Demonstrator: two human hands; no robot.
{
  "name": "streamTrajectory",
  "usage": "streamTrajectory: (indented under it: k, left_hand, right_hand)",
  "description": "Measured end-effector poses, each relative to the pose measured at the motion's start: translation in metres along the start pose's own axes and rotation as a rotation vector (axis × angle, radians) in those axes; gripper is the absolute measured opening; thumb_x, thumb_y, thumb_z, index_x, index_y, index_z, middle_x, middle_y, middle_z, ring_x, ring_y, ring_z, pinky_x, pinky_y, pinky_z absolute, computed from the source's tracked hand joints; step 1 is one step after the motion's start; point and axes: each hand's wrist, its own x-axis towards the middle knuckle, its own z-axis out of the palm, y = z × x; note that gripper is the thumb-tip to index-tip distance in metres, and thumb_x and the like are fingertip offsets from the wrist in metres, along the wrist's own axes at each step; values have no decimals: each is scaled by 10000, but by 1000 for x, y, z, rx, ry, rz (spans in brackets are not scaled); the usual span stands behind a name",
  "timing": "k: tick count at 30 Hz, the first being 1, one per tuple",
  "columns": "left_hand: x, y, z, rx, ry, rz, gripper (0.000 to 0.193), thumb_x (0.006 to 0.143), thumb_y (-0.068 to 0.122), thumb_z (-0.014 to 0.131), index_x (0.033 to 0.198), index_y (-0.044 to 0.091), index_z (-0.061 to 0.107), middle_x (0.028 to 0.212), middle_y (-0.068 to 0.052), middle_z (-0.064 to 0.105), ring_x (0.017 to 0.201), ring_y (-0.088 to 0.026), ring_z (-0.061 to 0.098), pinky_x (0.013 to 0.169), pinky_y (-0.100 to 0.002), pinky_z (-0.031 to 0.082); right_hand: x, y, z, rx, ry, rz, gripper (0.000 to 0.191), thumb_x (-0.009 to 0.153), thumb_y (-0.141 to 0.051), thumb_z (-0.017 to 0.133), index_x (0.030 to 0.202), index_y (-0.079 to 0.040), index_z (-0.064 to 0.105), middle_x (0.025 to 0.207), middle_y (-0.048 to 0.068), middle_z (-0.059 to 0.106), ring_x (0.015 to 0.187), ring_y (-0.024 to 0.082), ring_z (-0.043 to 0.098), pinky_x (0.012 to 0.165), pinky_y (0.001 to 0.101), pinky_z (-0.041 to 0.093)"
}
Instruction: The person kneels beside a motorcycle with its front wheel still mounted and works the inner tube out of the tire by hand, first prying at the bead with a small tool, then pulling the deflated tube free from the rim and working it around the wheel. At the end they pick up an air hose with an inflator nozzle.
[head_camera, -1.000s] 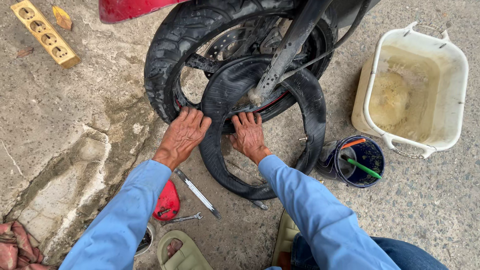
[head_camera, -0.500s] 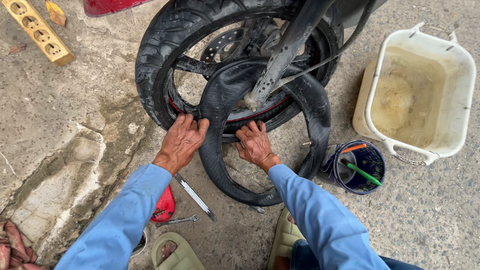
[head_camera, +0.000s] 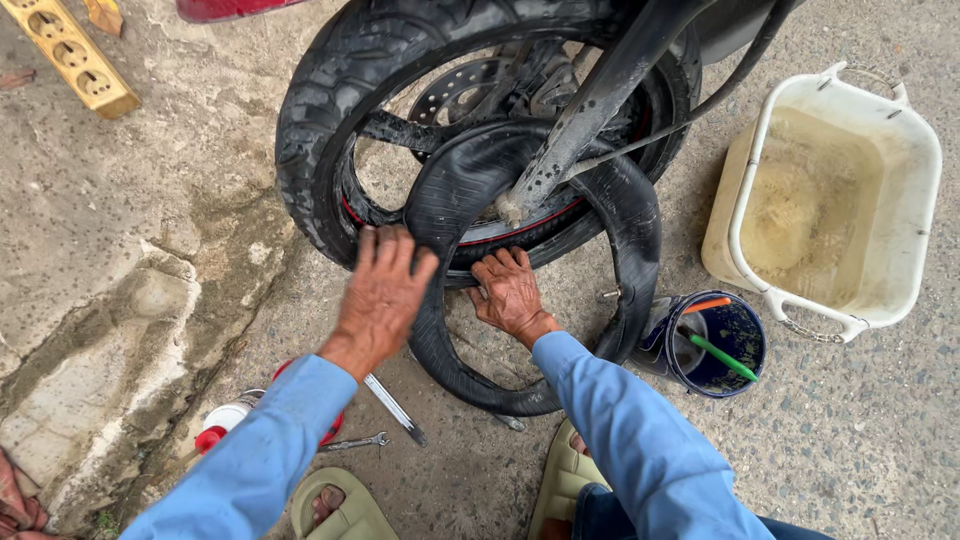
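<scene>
A black motorcycle tyre (head_camera: 320, 110) stands on its wheel with a black inner tube (head_camera: 630, 220) hanging out of it in a loop down to the ground. My left hand (head_camera: 380, 295) lies flat, fingers spread, on the left part of the tube near the tyre's lower edge. My right hand (head_camera: 510, 295) presses with bent fingers on the tube and the tyre's bottom rim. Both arms wear blue sleeves. The tube's valve stem (head_camera: 607, 295) sticks out at the right side.
A white plastic basin of murky water (head_camera: 905, 200) stands at the right. A small dark blue can (head_camera: 715, 345) with green and orange tools sits beside the tube. A tyre lever (head_camera: 395, 410), a small wrench (head_camera: 355, 441) and a red object lie by my green sandals. A yellow socket strip (head_camera: 70, 55) lies top left.
The view has shifted slightly. My left hand has slid a little along the tube, and my right hand has moved down toward the tyre's bottom rim.
</scene>
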Motion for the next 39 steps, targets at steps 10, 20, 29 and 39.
streamTrajectory:
  k: [10,20,29,39]
  left_hand:
    - [13,84,72,51,-157,168,398,948,208,480,1201,-25,678,1200,-169,658,1277,-334,543,1190,-462,225]
    - [15,53,86,-141,-194,180,234,942,172,549,984,23,724,977,-153,748,1103,-287,653,1231,-425,223]
    - [5,41,79,-191,-119,161,271,881,221,588,1016,20,709,977,-159,742,1106,-279,635,1187,-407,240]
    - [7,53,114,584,-115,118,354,1014,224,468,1125,46,753,1117,-102,733,1183,-245,610,1087,-382,340]
  right_hand:
    - [5,-9,9,30,33,16,267,672,-151,715,921,-82,647,865,102,622,884,330,617,857,455,486]
    - [51,7,-2,352,-553,77,350,749,-174,753,1054,-42,644,999,191,705,961,426,663,829,517,523]
    - [74,21,-17,140,-887,19,447,857,-371,716,1240,-144,673,1103,192,724,1064,407,663,930,519,507]
    - [41,49,-30,-210,-865,41,386,988,-388,638,1222,-81,638,1014,163,716,974,366,682,910,520,483]
